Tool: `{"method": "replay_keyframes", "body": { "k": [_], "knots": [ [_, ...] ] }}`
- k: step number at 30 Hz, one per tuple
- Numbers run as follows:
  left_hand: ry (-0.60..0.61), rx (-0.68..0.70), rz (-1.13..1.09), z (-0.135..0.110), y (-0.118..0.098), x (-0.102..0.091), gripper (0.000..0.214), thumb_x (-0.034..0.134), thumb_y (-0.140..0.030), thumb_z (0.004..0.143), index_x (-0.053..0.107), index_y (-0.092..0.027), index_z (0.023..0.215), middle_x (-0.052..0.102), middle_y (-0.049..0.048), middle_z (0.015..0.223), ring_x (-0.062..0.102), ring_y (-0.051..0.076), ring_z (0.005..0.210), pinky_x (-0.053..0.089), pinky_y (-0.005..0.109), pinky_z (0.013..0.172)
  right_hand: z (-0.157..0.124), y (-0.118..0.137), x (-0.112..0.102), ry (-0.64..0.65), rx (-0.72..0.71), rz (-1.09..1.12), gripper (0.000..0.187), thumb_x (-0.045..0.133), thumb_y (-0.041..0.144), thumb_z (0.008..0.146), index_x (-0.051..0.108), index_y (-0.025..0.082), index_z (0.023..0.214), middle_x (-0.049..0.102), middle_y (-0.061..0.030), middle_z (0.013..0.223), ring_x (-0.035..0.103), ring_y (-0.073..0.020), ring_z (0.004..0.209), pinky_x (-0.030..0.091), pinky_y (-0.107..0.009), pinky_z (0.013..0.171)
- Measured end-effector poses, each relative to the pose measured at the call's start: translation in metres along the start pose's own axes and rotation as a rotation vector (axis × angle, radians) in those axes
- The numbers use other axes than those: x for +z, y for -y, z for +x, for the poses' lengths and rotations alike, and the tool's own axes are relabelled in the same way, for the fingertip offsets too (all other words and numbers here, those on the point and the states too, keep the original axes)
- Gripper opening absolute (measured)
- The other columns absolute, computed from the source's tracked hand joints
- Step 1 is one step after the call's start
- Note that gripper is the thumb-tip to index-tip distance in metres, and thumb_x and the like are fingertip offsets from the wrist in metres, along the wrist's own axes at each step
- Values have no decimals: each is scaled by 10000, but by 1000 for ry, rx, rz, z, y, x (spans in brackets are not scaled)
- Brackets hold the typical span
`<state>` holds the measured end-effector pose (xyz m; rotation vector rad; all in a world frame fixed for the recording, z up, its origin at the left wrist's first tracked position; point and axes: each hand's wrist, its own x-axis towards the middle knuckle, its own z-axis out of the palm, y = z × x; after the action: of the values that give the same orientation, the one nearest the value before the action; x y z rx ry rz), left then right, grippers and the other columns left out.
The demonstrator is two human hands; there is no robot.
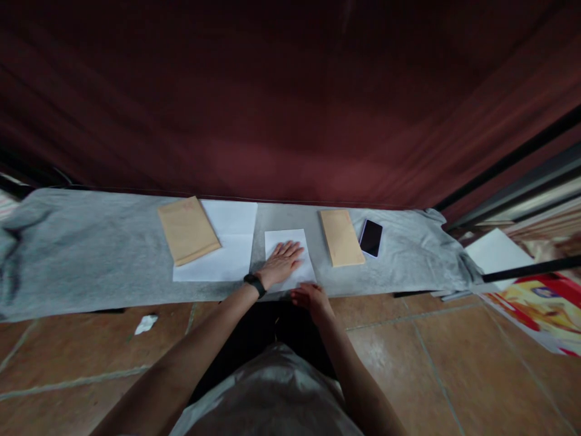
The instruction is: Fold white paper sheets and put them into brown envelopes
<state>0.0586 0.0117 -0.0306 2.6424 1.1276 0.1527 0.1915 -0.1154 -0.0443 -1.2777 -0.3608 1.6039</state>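
Observation:
My left hand (282,263) lies flat, fingers stretched out, on a small white sheet of paper (290,242) in the middle of a grey cloth-covered surface (91,254). A black band is on that wrist. My right hand (311,298) is at the near edge of the same sheet with its fingers curled, pinching the paper's lower edge. A brown envelope (341,237) lies just right of the sheet, and a dark phone (371,237) beside it. Left of the sheet, another brown envelope (187,230) rests on larger white paper (236,242).
A dark red curtain (290,103) hangs behind the surface. Brown floor tiles (454,363) lie below, with a crumpled white scrap (146,323) at left. At right are a white sheet (497,249), a black bar (531,270) and a colourful printed poster (540,306).

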Motion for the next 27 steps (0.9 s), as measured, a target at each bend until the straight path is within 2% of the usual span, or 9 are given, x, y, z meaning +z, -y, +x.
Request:
{"method": "replay_keyframes", "body": {
  "k": [6,12,16,20,24,27],
  "knots": [
    [-124,-34,42,17,17,13,539,320,-419,1036,382,-252,1544,346,35,1628,237,242,1532,146,498,1257,-6,11,2,-3,135,15,213,777,345,709,660,177,768,781,-72,773,727,-180,650,601,-276,612],
    [-150,-118,68,32,43,3,552,286,-409,1044,386,-194,1542,340,66,1630,252,258,1526,167,471,1253,-6,11,5,-12,144,-17,231,746,380,740,680,163,786,788,-93,803,727,-181,641,588,-271,588],
    [-123,-129,78,29,47,-2,561,298,-403,1045,374,-165,1547,331,89,1631,225,258,1535,162,459,1257,-8,13,4,1,163,-3,269,780,394,706,675,167,805,786,-90,799,726,-186,649,585,-276,605],
    [-54,-59,36,-9,31,1,551,307,-410,1051,365,-186,1551,315,80,1637,199,256,1542,149,486,1258,-10,13,1,21,147,41,251,785,362,678,668,175,797,789,-84,816,720,-189,663,582,-278,621],
    [-2,67,-65,-69,12,1,563,364,-492,1037,368,-251,1545,319,50,1639,211,224,1540,162,470,1260,-14,12,-1,53,149,45,185,722,344,777,665,179,839,790,-92,880,724,-189,700,580,-291,648],
    [9,132,-124,-104,6,-2,638,506,-503,984,332,-283,1557,335,37,1635,238,214,1532,197,445,1258,-16,11,0,49,186,20,128,660,306,845,661,180,863,788,-100,923,719,-180,700,575,-302,659]
  ]
}}
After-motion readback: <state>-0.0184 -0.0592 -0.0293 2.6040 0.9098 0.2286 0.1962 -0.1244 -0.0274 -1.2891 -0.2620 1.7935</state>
